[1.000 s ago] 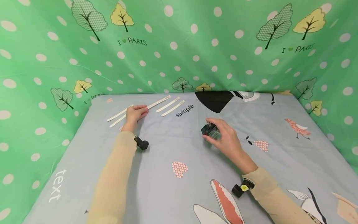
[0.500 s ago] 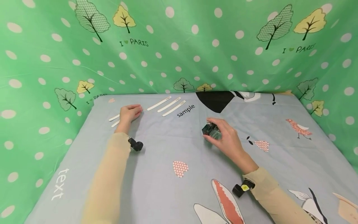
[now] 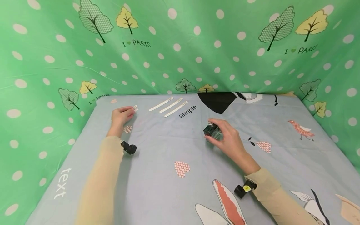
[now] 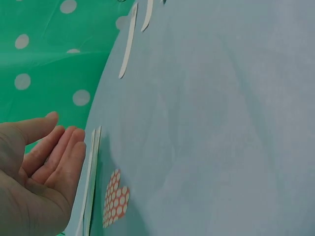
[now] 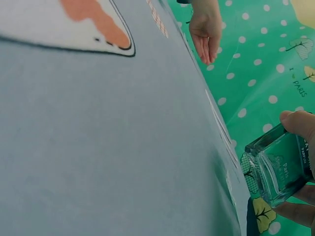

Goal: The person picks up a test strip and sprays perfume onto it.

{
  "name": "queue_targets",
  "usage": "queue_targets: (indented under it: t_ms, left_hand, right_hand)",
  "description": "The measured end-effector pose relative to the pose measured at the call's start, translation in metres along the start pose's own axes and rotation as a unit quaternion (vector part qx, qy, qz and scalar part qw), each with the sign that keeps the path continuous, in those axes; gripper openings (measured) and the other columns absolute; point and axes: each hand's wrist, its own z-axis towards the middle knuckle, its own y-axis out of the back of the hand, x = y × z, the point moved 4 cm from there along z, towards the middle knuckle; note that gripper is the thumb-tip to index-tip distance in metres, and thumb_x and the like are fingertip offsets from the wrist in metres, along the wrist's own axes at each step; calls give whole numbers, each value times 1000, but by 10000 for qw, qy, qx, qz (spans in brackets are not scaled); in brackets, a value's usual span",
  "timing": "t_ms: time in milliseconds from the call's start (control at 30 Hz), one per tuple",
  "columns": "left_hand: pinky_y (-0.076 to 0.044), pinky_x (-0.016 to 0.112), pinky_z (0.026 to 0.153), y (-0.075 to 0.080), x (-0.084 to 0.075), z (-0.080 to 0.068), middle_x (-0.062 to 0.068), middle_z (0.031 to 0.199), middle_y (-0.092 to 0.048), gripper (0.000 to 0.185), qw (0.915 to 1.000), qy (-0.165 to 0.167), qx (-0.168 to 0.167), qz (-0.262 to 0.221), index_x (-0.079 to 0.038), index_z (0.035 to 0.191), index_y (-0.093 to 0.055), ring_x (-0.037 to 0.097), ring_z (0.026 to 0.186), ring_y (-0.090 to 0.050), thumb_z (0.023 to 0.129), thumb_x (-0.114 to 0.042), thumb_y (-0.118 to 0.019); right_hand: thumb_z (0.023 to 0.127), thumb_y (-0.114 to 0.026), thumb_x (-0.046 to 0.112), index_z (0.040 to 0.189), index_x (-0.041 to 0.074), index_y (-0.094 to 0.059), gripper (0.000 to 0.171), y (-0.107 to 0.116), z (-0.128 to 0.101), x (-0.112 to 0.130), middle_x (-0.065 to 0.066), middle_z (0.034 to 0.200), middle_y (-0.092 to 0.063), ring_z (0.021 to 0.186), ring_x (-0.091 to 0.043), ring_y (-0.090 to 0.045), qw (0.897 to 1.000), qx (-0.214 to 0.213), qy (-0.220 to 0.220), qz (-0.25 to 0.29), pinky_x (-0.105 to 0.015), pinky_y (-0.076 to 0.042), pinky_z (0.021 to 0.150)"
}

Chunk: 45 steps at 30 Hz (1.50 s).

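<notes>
My right hand (image 3: 231, 140) grips a dark green glass perfume bottle (image 3: 212, 132), thumb on one side and fingers on the other. In the right wrist view the bottle (image 5: 280, 169) is tilted, with small white lettering on its glass. At the far left of the bed-like surface, my left hand (image 3: 121, 118) hovers over two thin white paper test strips (image 3: 135, 108), hiding most of them in the head view. The left wrist view shows these strips (image 4: 92, 172) lying side by side past the fingers. No object lies between the left hand's (image 4: 44, 172) thumb and loosely bent fingers.
Three more white strips (image 3: 171, 105) lie roughly parallel to the right of my left hand, near the printed word "sample". A blue-grey printed cloth (image 3: 157, 150) covers the surface. A green polka-dot curtain (image 3: 180, 37) rises behind and along both sides.
My left hand has moved left, away from the group of three strips and over the two strips at far left. The third strip of that group now shows whole. The right hand and bottle stay put.
</notes>
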Motion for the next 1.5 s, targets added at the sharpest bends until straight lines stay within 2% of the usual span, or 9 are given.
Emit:
queue_targets:
  t_ms: [133,500,800,1033,1167,1333,1400,1500]
  left_hand:
    - [-54,27,102,10,2,-2,-10,90,-64,43,9999,-117,-98,-16,0,135,-60,5,93,-68,94,-12,-68]
    - [-54,23,101,38,6,-7,-13,93,-68,43,9990,-18,-444,-55,-4,133,-62,-2,87,-65,93,-15,-71]
    - [-58,13,79,57,14,-12,-17,77,-67,38,9974,106,-610,-357,-5,128,-64,-2,80,-69,91,-12,-72]
    - [-57,11,77,66,25,-11,-16,76,-66,40,9955,266,-781,-466,-5,129,-63,-3,77,-66,91,-10,-72]
    - [-57,10,77,72,32,-11,-15,79,-65,37,9936,338,-935,-532,-6,126,-65,-2,82,-66,90,-10,-73]
    - [-57,10,77,76,39,-13,-12,81,-64,32,9920,261,-1021,-693,-3,121,-65,-2,81,-66,90,-6,-72]
    - [-57,9,74,78,43,-13,-13,78,-65,30,9920,228,-1046,-670,-3,118,-66,-3,76,-65,89,-6,-72]
    - [-56,7,69,79,48,-14,-17,73,-64,29,9932,184,-1088,-371,-5,117,-67,-5,72,-63,90,-10,-73]
  right_hand:
    - [73,-90,22,130,14,-59,65,0,0,1,-9,122,-67,105,-26,-67,10000,-3,-5,-2,-42,-62,75]
    - [72,-90,20,129,13,-60,65,0,1,3,-11,120,-67,106,-28,-67,9999,-59,90,62,-43,-61,79]
    - [73,-90,20,130,13,-60,65,1,0,2,-10,121,-67,107,-27,-67,9999,-32,55,84,-43,-61,79]
    - [73,-90,20,130,13,-60,65,0,0,2,-10,121,-67,107,-28,-67,9999,-29,75,75,-43,-62,80]
    - [73,-90,21,130,14,-60,65,-1,0,2,-10,120,-67,107,-28,-68,9999,-29,93,61,-44,-62,81]
    - [73,-90,21,130,14,-60,66,-2,0,1,-10,119,-67,105,-28,-68,10000,-22,83,42,-44,-62,79]
    - [73,-90,21,130,14,-60,66,-3,0,1,-10,119,-67,106,-28,-68,10000,-17,80,44,-44,-62,79]
    - [73,-90,20,130,14,-60,66,-3,0,2,-10,120,-67,106,-28,-68,10000,-1,71,49,-43,-62,79]
